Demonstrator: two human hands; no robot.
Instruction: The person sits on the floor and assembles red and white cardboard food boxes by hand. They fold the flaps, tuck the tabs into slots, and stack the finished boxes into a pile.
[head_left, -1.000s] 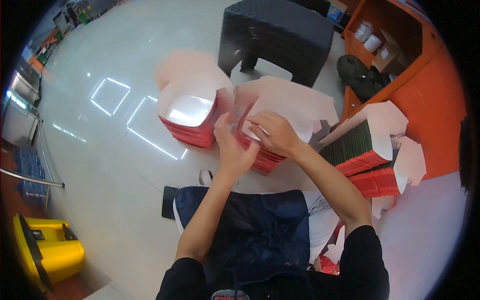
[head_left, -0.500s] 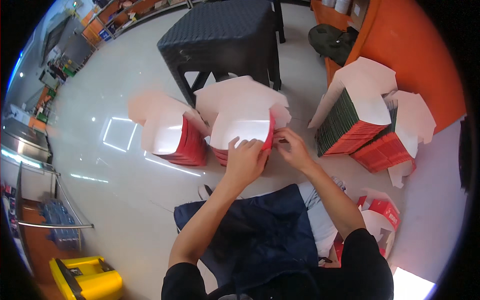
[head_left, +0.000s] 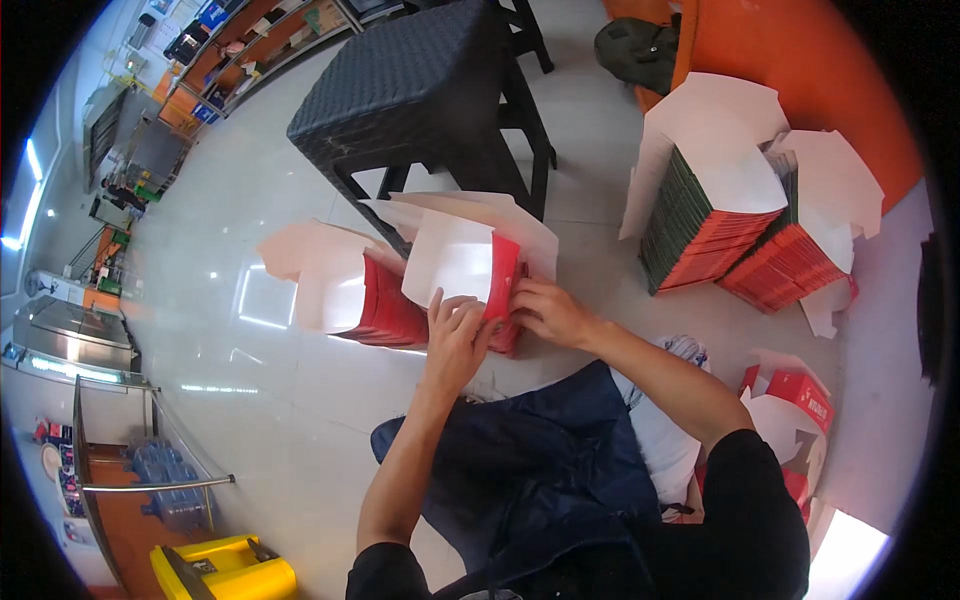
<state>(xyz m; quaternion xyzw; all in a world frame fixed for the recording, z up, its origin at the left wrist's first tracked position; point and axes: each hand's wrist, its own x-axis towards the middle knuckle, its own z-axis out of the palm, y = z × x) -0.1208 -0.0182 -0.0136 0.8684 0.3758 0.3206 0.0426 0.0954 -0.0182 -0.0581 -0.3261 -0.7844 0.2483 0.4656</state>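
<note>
The carton blank between the hands is white on its inner face and bright red on its printed side. The pile of flat blanks to its left shows the same white faces with red edges. The two stacks by the wall are white on top, with edges striped dark green above and red below. The wall is orange. The stool is black with a woven texture. The floor is glossy pale grey. The person's sleeves are black, the trousers dark blue. A yellow bin stands at the floor's lower left edge.
</note>
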